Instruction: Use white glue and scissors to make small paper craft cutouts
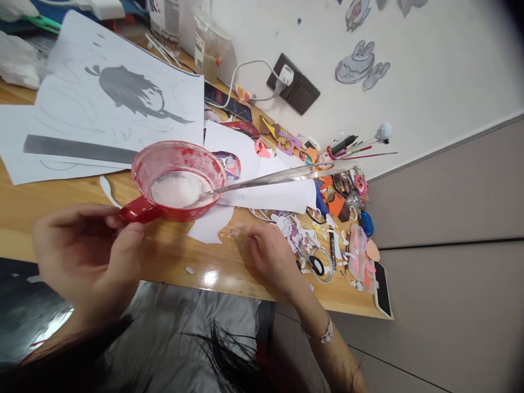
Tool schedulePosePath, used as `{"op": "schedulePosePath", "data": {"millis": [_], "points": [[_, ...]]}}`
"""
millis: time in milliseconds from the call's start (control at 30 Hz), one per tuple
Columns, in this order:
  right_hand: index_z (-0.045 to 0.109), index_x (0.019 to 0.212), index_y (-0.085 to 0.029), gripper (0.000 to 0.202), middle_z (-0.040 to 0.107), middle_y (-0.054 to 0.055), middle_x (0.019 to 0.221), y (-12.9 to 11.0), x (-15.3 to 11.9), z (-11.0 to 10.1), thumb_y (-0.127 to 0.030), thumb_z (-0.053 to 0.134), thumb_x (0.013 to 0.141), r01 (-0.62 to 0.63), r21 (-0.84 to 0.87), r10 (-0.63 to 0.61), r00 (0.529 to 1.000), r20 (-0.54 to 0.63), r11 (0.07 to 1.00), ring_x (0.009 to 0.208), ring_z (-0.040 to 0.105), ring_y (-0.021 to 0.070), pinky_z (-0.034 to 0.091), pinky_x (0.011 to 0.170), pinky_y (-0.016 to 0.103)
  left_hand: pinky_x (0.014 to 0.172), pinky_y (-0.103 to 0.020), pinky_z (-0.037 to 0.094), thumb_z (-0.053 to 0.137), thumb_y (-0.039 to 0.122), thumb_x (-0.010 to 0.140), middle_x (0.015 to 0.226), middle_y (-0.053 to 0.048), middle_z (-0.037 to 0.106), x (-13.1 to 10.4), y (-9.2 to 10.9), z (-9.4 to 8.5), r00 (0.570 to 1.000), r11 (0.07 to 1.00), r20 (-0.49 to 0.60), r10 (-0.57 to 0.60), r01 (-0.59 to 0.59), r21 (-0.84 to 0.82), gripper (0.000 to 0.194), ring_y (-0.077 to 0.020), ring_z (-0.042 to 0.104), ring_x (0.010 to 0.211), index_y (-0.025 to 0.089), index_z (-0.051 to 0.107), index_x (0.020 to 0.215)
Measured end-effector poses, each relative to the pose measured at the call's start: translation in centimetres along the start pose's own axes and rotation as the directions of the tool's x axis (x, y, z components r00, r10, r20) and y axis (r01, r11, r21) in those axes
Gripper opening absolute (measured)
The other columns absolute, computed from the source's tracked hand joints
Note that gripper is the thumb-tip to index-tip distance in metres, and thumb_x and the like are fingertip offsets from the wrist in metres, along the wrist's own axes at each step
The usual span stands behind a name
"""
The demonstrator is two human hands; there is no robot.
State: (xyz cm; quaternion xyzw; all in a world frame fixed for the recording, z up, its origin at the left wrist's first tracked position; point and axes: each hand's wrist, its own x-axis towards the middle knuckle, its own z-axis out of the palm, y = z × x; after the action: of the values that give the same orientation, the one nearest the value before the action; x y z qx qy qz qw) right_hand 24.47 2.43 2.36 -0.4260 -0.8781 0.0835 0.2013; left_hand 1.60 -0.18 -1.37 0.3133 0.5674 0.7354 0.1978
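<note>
A red cup (179, 180) is tilted toward me, with my left hand (92, 254) closed on its handle. White, paste-like stuff (178, 188) lies in the bottom, and pale residue coats the inner wall. Out of it, over the rim and to the right, runs a long thin metal utensil (270, 179) whose kind I cannot make out. My right hand (272, 254) rests low on the wooden table, fingers curled together beside a whitish smear (237, 232). Whatever those fingers may hold is hidden.
Sheets of paper (73, 82) with a grey figure drawn on them lie at the left. Paper scraps (303, 234), scissors (317, 265) and a pen holder (326, 158) crowd the right. Behind are a phone (229, 102), a plastic cup (210, 49) and a plugged-in charger (285, 76).
</note>
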Motion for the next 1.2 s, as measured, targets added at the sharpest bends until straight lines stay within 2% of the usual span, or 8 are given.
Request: {"op": "schedulePosePath", "data": {"millis": [100,267,533,833,1000,1200], "points": [[0.051,0.098,-0.02,0.023,0.062,0.005,0.089,-0.1,-0.2,-0.2,-0.007,0.042,0.082,-0.018,-0.007,0.018,1.0,0.006,1.0,0.086,0.056,0.0165,0.045,0.078,0.032,0.072,-0.033,0.043,0.064,0.013,0.051,0.076,0.002,0.048,0.0,-0.1,0.0,0.999,0.999,-0.024,0.031,-0.032,-0.032,0.039,-0.0116,0.048,0.066,0.018,0.046,0.084],[0.05,0.102,-0.021,0.026,0.061,0.006,0.097,-0.1,-0.4,0.1,-0.006,0.042,0.083,-0.007,-0.014,0.007,1.0,-0.021,1.0,0.093,0.055,0.0162,0.046,0.081,0.031,0.071,-0.032,0.043,0.063,0.012,0.05,0.077,0.0,0.049,0.0,0.1,0.2,0.998,0.996,-0.014,0.058,-0.059,-0.065,0.039,-0.011,0.047,0.065,0.015,0.047,0.084],[0.049,0.101,-0.02,0.03,0.059,0.005,0.101,-0.4,0.1,0.7,-0.001,0.04,0.08,-0.016,0.092,0.016,1.0,0.003,0.996,0.098,0.054,0.0128,0.048,0.084,0.029,0.072,-0.03,0.043,0.063,0.007,0.05,0.078,0.001,0.049,0.0,0.1,0.1,0.998,0.995,-0.007,0.063,-0.063,-0.071,0.041,-0.0103,0.048,0.067,0.015,0.046,0.086],[0.046,0.105,-0.022,0.032,0.057,0.007,0.103,-0.8,0.0,0.9,-0.003,0.04,0.079,0.02,0.052,-0.021,0.999,0.024,0.998,0.096,0.055,0.0168,0.049,0.076,0.031,0.071,-0.031,0.042,0.064,0.015,0.052,0.074,0.002,0.047,0.0,0.0,0.1,0.998,0.999,-0.043,0.04,-0.04,-0.009,0.035,-0.0107,0.046,0.064,0.018,0.043,0.08],[0.046,0.102,-0.019,0.033,0.056,0.008,0.102,-0.9,0.1,0.7,-0.001,0.04,0.076,0.022,0.043,-0.023,0.999,0.032,0.999,0.095,0.054,0.0164,0.048,0.078,0.03,0.07,-0.032,0.04,0.064,0.013,0.052,0.068,0.003,0.044,0.2,-0.2,0.0,0.997,0.998,-0.048,0.067,-0.067,-0.009,0.028,-0.011,0.044,0.062,0.018,0.044,0.072],[0.046,0.1,-0.019,0.029,0.055,0.008,0.1,-0.9,-0.3,0.5,-0.002,0.038,0.078,0.013,0.042,-0.014,1.0,0.024,0.999,0.093,0.054,0.0157,0.048,0.075,0.028,0.069,-0.031,0.04,0.064,0.015,0.053,0.069,0.003,0.044,0.2,0.0,0.1,0.997,0.998,-0.049,0.061,-0.062,-0.018,0.028,-0.01,0.044,0.061,0.018,0.044,0.073]]}}
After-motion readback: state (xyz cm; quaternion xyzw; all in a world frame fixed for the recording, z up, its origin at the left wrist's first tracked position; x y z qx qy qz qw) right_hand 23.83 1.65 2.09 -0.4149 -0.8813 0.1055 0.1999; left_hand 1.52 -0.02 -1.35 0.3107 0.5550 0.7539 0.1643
